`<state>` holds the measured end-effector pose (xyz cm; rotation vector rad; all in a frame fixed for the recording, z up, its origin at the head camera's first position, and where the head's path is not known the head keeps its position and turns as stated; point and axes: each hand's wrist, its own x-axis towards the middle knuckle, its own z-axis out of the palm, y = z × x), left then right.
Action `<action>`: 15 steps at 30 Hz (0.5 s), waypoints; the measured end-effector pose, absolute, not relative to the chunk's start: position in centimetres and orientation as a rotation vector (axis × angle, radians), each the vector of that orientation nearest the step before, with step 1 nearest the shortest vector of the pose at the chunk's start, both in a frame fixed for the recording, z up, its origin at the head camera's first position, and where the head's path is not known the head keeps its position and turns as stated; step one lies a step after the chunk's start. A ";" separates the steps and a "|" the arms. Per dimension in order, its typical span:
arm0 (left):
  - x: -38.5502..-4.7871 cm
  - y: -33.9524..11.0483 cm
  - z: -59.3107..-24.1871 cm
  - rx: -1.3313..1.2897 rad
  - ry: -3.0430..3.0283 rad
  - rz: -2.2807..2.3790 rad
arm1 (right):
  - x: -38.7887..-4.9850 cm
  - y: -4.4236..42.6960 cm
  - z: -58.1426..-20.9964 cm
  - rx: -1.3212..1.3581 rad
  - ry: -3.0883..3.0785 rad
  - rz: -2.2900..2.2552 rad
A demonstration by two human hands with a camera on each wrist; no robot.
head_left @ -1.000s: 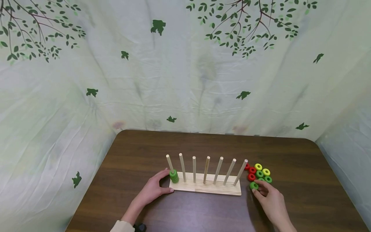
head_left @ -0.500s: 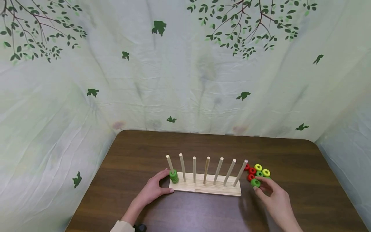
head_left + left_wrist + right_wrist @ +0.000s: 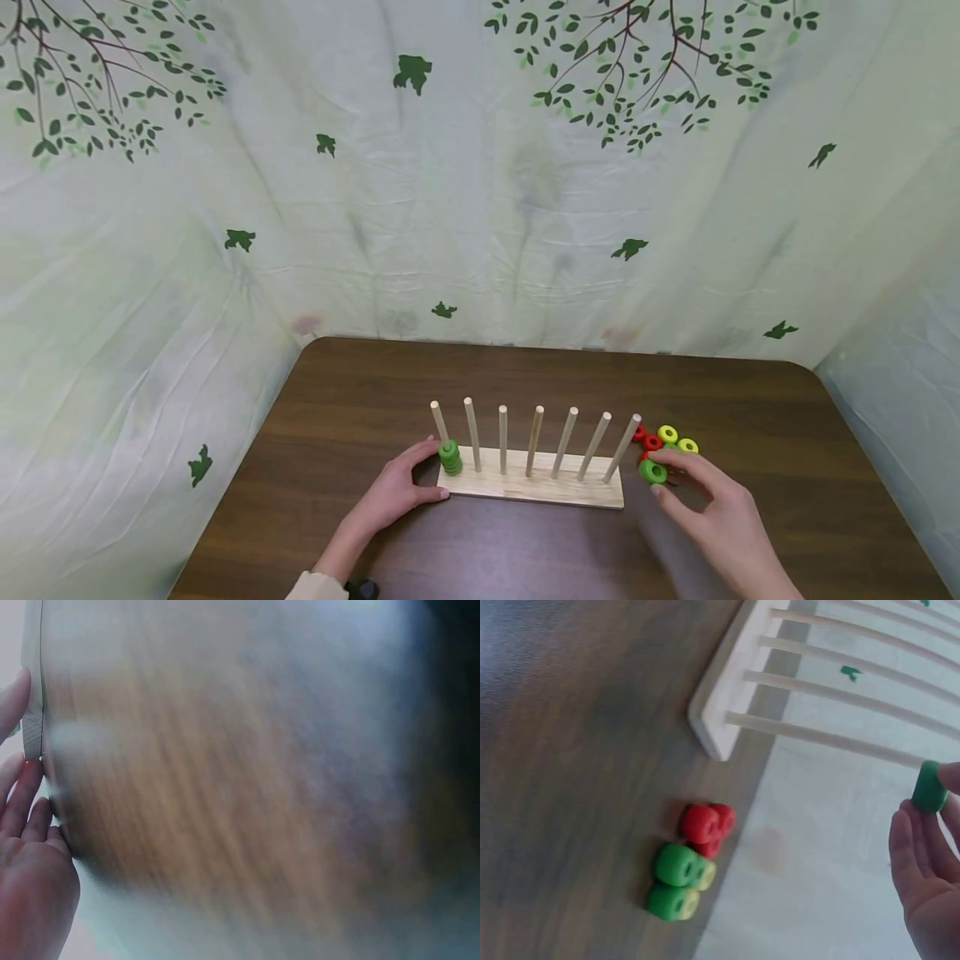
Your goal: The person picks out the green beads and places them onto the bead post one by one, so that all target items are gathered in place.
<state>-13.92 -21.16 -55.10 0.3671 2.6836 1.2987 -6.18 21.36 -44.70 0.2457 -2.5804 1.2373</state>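
A pale wooden board [image 3: 540, 487] with a row of upright pegs lies on the table. Green rings [image 3: 450, 458] are stacked on its leftmost peg. My left hand [image 3: 397, 492] grips the board's left end between thumb and fingers; in the left wrist view the hand [image 3: 34, 877] touches the board's edge [image 3: 32, 735]. Right of the board, my right hand [image 3: 716, 508] pinches one green ring [image 3: 652, 472]. The right wrist view shows this green ring [image 3: 930, 787] between thumb and fingers of the hand [image 3: 934, 892], raised off the table.
Loose red rings [image 3: 652, 442], yellow rings [image 3: 667, 433] and green rings [image 3: 676, 864] lie together on the table [image 3: 375, 383] by the board's right end. A pale cloth [image 3: 487, 208] printed with leaves hangs behind the table.
The right hand has lifted the green ring from beside the loose rings, and in the last half second moved it slightly left. The left hand stays at the board's end.
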 end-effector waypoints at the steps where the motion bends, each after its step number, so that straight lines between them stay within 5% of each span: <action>1: -13.9 -21.2 -55.1 0.369 2.688 1.296 | -6.2 21.3 -44.5 0.278 -2.571 1.245; 15: -13.8 -21.1 -55.1 0.402 2.716 1.309 | -6.7 19.8 -42.1 0.569 -2.528 1.163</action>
